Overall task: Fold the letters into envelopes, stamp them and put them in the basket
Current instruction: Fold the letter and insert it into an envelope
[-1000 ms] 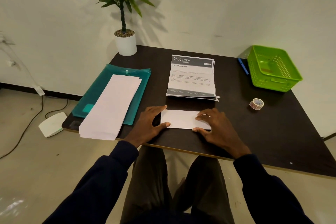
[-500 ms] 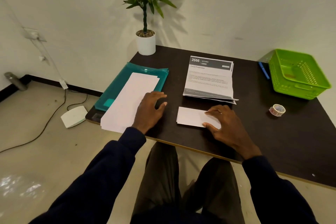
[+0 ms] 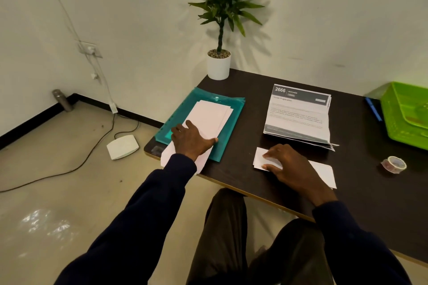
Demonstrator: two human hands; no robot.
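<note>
Left hand (image 3: pixel 192 143) lies flat, fingers spread, on the envelope stack (image 3: pixel 209 118) at 10 o'clock. Right hand (image 3: pixel 294 166) pins the folded letter (image 3: pixel 324 174) at 1, probably not gripping. The stack overhangs the table (image 3: pixel 250 136), so dragging one envelope could spill several.

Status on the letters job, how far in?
Early. Done: one folded letter lies flat under the right hand. In hand: the left hand rests on the white envelope stack on the teal folder, probably to take one. Left: insert, stamp, drop in the green basket, whose visible part shows no envelope. The printed letter pile waits; the tape roll sits apart from both hands.
</note>
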